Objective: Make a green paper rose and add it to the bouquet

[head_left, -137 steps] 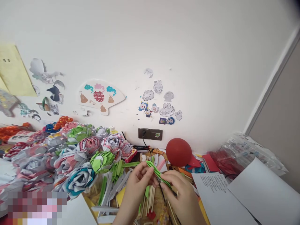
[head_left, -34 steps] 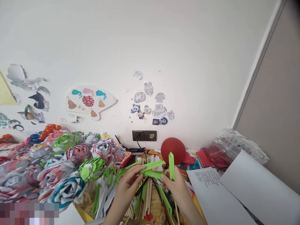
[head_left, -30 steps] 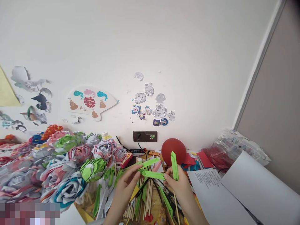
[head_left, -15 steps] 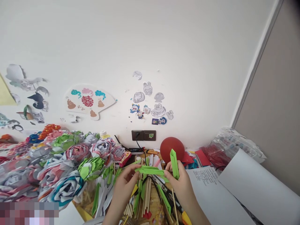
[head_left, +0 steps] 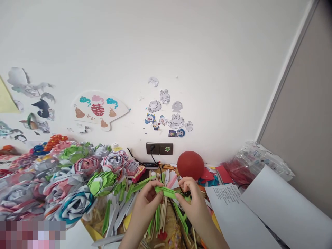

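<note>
A folded green paper strip (head_left: 166, 191) is held level between my two hands, above the cluttered tabletop. My left hand (head_left: 148, 200) pinches its left end between thumb and fingers. At the other end, my right hand (head_left: 193, 199) has its thumb against the strip and its fingers curled behind; part of the grip is hidden. Below the hands lie more green folded strips (head_left: 105, 219) and a bundle of thin wooden sticks (head_left: 163, 216). White folded strips (head_left: 119, 214) are to the left of my left wrist.
Several folded paper flowers (head_left: 76, 205) fill the left side. A red balloon (head_left: 191, 165) rests near the wall beside a power socket (head_left: 153, 148) with a cable. White paper sheets (head_left: 287, 197) and a clear plastic bag (head_left: 261, 157) occupy the right.
My hands have come closer together, with the strip tilting slightly down to the right. The green piece that stood upright in my right hand no longer shows upright.
</note>
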Demonstrator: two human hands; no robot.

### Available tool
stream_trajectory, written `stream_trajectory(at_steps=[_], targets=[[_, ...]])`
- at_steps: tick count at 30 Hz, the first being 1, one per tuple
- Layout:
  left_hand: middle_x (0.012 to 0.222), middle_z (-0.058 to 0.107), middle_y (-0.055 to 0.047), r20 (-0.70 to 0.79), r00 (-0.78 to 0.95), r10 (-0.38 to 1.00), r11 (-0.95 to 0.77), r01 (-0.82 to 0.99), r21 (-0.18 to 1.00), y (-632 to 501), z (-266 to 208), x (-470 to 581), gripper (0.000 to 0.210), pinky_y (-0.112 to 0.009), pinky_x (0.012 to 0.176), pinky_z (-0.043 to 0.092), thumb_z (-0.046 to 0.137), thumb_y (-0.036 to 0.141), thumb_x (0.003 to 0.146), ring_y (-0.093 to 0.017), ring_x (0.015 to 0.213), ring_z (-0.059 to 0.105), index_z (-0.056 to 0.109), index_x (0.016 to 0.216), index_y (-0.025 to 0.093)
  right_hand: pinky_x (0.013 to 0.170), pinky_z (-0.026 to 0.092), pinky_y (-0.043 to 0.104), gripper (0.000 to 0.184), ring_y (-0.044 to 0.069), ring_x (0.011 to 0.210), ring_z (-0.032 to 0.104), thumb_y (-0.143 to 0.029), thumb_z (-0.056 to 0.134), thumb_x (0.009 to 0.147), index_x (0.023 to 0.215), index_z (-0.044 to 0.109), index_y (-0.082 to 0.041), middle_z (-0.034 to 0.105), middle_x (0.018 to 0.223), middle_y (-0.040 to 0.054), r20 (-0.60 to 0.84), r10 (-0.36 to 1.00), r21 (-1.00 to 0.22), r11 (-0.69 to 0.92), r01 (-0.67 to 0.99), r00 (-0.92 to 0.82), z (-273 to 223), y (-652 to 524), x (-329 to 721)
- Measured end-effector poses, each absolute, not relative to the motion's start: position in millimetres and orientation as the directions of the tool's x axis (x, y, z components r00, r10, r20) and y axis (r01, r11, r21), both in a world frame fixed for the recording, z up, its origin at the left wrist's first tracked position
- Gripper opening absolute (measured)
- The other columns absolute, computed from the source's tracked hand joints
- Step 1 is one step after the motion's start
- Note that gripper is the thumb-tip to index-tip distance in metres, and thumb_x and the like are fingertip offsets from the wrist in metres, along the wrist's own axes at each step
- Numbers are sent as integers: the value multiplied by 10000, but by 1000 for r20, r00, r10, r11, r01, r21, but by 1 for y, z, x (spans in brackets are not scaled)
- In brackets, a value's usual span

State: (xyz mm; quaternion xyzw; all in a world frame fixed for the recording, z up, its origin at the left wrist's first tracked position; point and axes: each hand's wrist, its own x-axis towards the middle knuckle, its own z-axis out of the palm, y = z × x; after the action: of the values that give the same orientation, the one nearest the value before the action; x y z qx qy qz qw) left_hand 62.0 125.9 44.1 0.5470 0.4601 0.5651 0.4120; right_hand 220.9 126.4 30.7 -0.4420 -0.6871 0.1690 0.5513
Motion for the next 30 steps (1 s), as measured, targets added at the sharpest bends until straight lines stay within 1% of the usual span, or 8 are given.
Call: stream_trajectory(at_steps=[4,6,9,16,19,23,26,30], targets=[[731,594,0,254,-105,962,-251,40,967,126,43,68,205,-236,546,422,608,255,616,-138,609,536,594,806,179,605,399,240,149,147,668,493,-95,439,738,689,377,-222,491,722,-19,524,849,-754,501,424,-71,25,126,216],[713,593,3,221,-122,968,-222,8,975,127,42,71,240,-240,548,427,607,261,606,-142,613,543,579,830,179,618,412,243,116,153,691,517,-102,447,751,754,441,-218,522,754,-12,499,862,-761,485,431,-88,22,125,215],[695,602,7,161,-113,980,-169,-63,984,128,43,72,294,-249,575,449,640,292,592,-149,632,567,564,854,182,671,438,263,181,175,774,560,-102,440,777,881,525,-223,582,840,14,478,870,-768,481,423,-122,23,125,214],[697,614,12,127,-174,977,-152,-137,979,127,43,71,357,-235,602,465,729,323,553,-145,678,578,594,848,173,757,466,289,227,192,877,583,-92,444,784,898,590,-224,606,929,36,457,875,-798,482,361,-159,32,123,215],[670,601,20,84,-104,991,-101,-164,981,126,39,75,313,-227,559,470,690,386,625,-134,629,567,587,830,173,767,472,288,240,193,901,586,-97,440,788,924,590,-227,613,954,41,456,880,-813,473,339,-132,31,123,213],[569,538,32,97,-36,995,-98,-48,994,126,33,80,304,-246,487,475,620,459,691,-136,533,534,513,624,182,718,484,282,218,188,819,597,-102,460,774,901,595,-216,625,887,40,505,861,-793,488,365,-55,27,123,209],[541,528,39,142,-39,989,-143,-22,990,126,32,83,298,-260,499,486,614,455,696,-137,506,528,507,618,187,674,481,269,175,185,779,596,-128,470,782,860,604,-210,625,847,37,500,864,-785,482,389,-61,26,124,209],[504,520,46,110,40,993,-108,-41,993,123,34,87,268,-275,501,492,576,444,720,-149,488,547,522,653,190,690,469,268,159,186,790,595,-150,460,800,834,603,-212,627,842,31,472,880,-800,451,397,-49,27,123,210]])
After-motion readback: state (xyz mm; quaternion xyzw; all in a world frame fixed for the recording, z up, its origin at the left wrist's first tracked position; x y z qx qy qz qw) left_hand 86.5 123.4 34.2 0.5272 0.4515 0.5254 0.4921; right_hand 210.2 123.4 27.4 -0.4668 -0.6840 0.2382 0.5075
